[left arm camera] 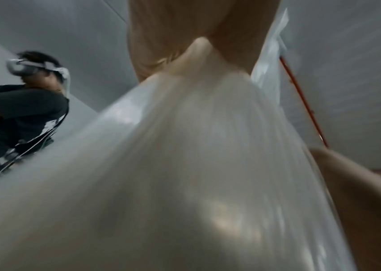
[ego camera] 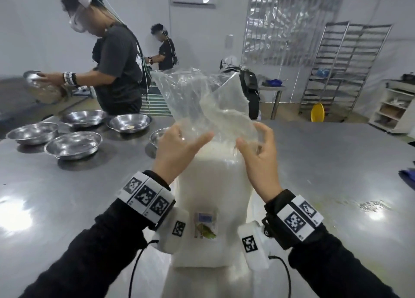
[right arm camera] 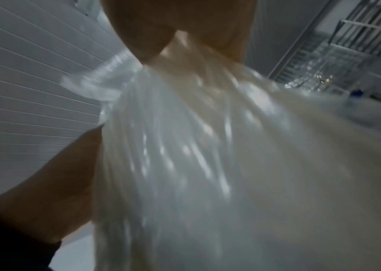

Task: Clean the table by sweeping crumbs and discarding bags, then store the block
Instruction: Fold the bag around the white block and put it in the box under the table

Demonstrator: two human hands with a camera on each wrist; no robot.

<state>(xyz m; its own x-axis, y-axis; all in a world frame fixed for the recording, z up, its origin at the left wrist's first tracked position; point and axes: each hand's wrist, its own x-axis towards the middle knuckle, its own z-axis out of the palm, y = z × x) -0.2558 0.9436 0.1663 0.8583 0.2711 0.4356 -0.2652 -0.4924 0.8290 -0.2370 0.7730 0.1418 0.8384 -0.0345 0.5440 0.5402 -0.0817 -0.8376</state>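
Observation:
A tall white block [ego camera: 211, 185] stands upright on the steel table [ego camera: 325, 163] in a clear plastic bag [ego camera: 197, 95], with a small label [ego camera: 205, 228] on its near face. The bag's loose top rises crumpled above the block. My left hand [ego camera: 179, 145] grips the gathered plastic at the block's upper left. My right hand [ego camera: 258, 145] grips it at the upper right. In the left wrist view the fingers [left arm camera: 173, 36] pinch the stretched bag [left arm camera: 184, 165]. The right wrist view shows the same pinch on the bag [right arm camera: 196, 146].
Several steel bowls [ego camera: 74, 142] sit on the table's left part. A person in a dark shirt [ego camera: 116, 68] handles a bowl at the far left, another person [ego camera: 165, 50] stands behind. A tray rack [ego camera: 343, 68] and yellow lid [ego camera: 317, 112] are far right. A blue item [ego camera: 407, 176] lies at the right edge.

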